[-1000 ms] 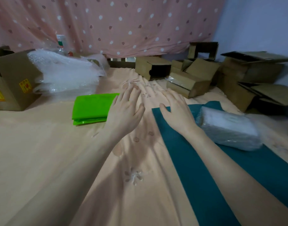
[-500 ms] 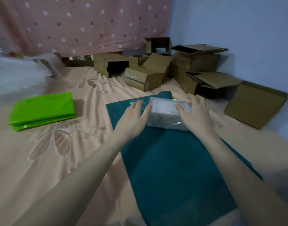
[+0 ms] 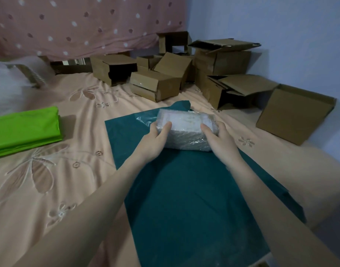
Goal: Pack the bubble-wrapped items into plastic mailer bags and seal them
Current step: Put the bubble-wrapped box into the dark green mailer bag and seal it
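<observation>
Your left hand (image 3: 154, 138) grips the left end of the bubble-wrapped parcel (image 3: 186, 130), thumb laid over its top and fingers curled around the end. Your right hand (image 3: 220, 139) grips the right end the same way, thumb on top. The parcel sits in the middle of the frame, a little above center, on the far end of a dark teal mailer bag (image 3: 184, 189) that lies flat and runs down toward the lower right. A loose flap of clear wrap sticks out at the parcel's left side. The bag lies on a peach bedsheet (image 3: 69, 170) with stitched flowers. At the left edge of the frame sits a folded stack of bright green bags (image 3: 25, 130). Brown cardboard boxes (image 3: 203, 74) crowd the upper middle and right, below a pink dotted curtain (image 3: 78, 26).
</observation>
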